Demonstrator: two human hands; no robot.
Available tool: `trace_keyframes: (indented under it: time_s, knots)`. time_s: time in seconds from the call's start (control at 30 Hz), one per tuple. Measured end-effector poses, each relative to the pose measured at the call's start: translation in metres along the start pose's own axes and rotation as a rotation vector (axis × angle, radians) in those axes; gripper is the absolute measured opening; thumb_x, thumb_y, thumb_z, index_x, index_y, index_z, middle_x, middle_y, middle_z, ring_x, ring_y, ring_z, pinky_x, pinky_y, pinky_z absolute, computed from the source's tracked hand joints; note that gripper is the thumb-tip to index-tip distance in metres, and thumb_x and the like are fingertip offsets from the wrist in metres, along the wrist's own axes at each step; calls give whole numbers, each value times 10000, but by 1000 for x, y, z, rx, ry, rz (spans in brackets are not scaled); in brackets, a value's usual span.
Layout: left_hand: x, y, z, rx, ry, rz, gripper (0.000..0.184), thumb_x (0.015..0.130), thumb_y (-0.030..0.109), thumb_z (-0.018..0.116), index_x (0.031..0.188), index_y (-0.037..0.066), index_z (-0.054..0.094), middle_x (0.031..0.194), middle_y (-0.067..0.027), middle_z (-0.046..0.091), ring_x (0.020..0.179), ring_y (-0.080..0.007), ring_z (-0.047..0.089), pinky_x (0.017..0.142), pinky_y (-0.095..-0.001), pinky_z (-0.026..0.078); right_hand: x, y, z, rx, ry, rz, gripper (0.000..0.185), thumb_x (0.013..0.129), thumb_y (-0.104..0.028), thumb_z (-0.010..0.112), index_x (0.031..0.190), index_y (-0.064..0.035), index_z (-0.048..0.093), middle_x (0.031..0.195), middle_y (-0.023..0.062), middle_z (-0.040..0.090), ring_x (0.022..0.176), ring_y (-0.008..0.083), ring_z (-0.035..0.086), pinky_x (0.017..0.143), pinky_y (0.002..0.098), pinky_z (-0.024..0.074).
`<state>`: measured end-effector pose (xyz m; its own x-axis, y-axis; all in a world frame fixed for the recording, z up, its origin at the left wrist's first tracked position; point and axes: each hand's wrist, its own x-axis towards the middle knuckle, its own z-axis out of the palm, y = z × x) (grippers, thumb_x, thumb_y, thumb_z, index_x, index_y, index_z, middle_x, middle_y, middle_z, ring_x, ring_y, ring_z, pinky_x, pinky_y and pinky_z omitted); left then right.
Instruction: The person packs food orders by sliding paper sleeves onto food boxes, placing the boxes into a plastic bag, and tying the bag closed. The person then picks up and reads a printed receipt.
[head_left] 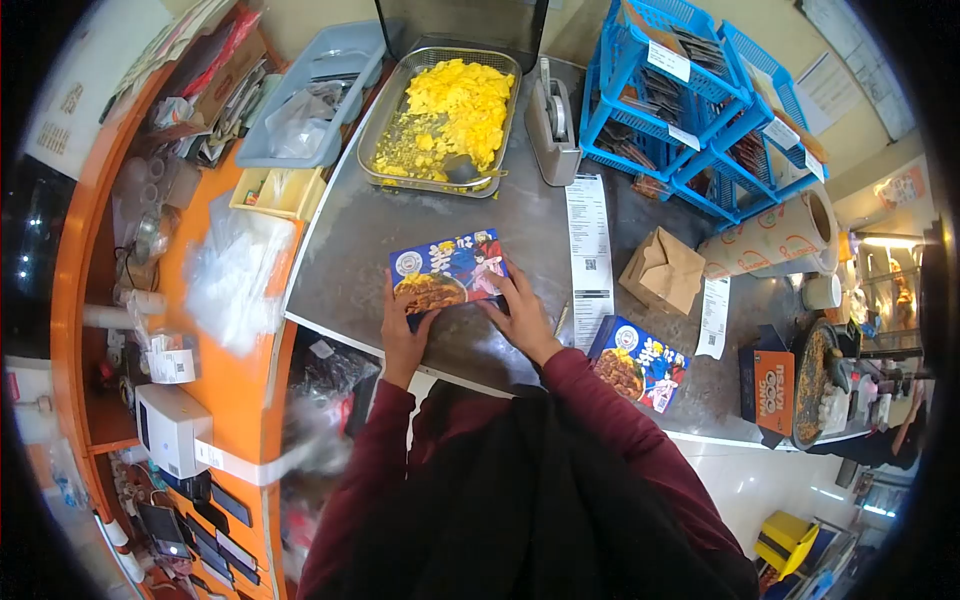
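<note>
A blue printed box (448,270) with a food picture and cartoon figures lies between my hands over the grey metal counter (365,235). My left hand (405,335) holds its left end, and my right hand (522,312) grips its right side, with fingers over the top face. To the right, near the counter's front edge, sits a similar blue box (640,365). Beyond the held box stands a metal tray (375,150) of yellow food (460,105), with a dark utensil in it.
Receipts (590,240), a brown paper bag (665,270) and a paper roll (770,235) lie right of my hands. Blue baskets (650,100) stand at the back right. An orange box (768,385) is far right. Plastic bags (240,275) and a white printer (172,430) occupy the orange counter at left.
</note>
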<state>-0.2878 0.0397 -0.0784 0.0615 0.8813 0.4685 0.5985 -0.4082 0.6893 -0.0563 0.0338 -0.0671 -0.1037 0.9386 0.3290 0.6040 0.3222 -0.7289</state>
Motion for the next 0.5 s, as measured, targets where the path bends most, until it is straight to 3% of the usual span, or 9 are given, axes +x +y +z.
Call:
trace_keyframes:
  time_s: [0.13,0.33,0.43,0.5]
  knots:
    - [-2,1,4,31,37,32,471,790,128,803,1159,79,513,1543,-279,295,1335,-474,429,1022,-477,448,-10,1,14,36,51,55,415,843,-203,739,1223,-113,598,1481,260,371,1209,460,538,906,481,535]
    - [-4,4,5,98,22,-1,465,793,122,794,1166,70,520,1548,-263,299,1332,-457,437,1034,-469,433,-12,1,21,-163,92,-11,389,818,-153,731,1189,-113,619,1491,267,364,1160,441,585,833,456,562]
    - [-8,9,4,323,-11,-35,470,774,108,797,1159,65,531,1547,-257,309,1317,-433,461,1028,-455,429,-13,1,26,-213,120,-22,396,802,-148,734,1180,-119,621,1494,275,358,1133,430,604,802,446,570]
    - [-9,4,8,216,5,-62,469,763,101,798,1150,67,536,1544,-255,318,1307,-421,475,1019,-443,431,-14,2,26,-175,125,10,374,787,-132,752,1131,-96,609,1487,260,377,1103,419,618,790,448,565]
